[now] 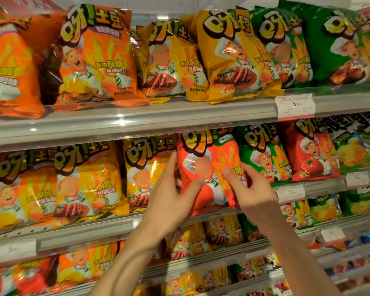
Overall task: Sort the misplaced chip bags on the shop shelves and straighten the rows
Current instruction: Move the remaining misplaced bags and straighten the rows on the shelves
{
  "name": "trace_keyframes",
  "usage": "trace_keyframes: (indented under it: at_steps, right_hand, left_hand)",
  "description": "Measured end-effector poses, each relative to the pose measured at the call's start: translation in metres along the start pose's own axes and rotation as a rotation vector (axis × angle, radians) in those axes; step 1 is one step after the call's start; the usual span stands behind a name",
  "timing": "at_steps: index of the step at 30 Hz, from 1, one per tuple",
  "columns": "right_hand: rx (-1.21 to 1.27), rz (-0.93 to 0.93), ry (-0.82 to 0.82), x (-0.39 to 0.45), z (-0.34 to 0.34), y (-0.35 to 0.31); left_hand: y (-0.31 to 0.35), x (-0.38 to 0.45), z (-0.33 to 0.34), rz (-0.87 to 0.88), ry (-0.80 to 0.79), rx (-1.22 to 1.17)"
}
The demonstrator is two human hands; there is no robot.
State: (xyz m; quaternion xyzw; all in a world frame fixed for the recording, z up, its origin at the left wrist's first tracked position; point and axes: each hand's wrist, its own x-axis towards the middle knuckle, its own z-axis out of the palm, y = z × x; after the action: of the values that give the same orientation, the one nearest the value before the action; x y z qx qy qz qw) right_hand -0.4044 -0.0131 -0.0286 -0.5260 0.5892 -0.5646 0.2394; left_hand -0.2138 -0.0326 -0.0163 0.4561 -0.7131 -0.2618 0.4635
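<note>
Now | red chip bag [203, 174] centre frame, second shelf, between yellow and green bags | left hand [171, 195] and right hand [250, 186] pinch its sides | light, puffy, crinkly, likely slippery; hold edges.

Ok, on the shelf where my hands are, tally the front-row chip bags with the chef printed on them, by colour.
Orange foil chip bags: 1
Yellow foil chip bags: 2
Red foil chip bags: 2
Green foil chip bags: 1
Total: 6
</note>
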Motion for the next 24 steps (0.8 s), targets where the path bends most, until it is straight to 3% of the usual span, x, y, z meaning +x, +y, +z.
trace_keyframes:
  at_steps: [11, 24]
  right_hand:
    - [0.052, -0.038, -0.086, -0.065, 0.045, -0.024]
    - [0.114, 0.049, -0.207, -0.129, 0.171, -0.077]
  left_hand:
    - [-0.025, -0.050, -0.059, -0.091, 0.078, -0.153]
    - [-0.084, -0.105, -0.196, -0.122, 0.064, -0.157]
